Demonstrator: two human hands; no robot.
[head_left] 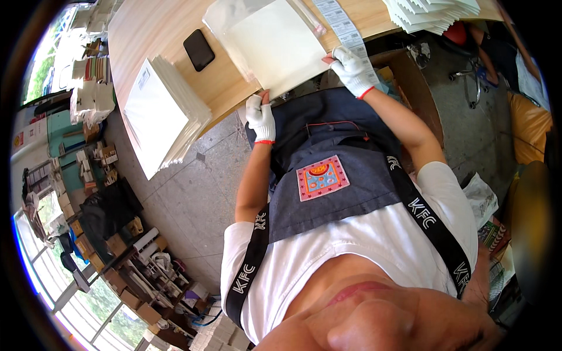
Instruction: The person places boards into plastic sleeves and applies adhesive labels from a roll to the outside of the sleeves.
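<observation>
A white rectangular sheet or thin board (280,47) lies at the table's near edge, partly over a clear plastic bag (221,35). Its exact thickness is hard to make out. Both hands wear white knit gloves with red cuffs and bare fingertips. My left hand (261,120) is closed at the sheet's near left corner, thumb and finger pinching there. At the near right corner my right hand (353,71) is closed too, its fingertips on the sheet's edge. Just beyond the right hand runs a strip of printed labels (342,26), partly hidden by the glove.
A fanned stack of white packets (161,114) overhangs the table's left edge. Near it lies a black phone (199,50). Another white stack (430,13) is at the far right. Below the table's right side stands an open cardboard box (418,88). Another person (515,64) is at the right.
</observation>
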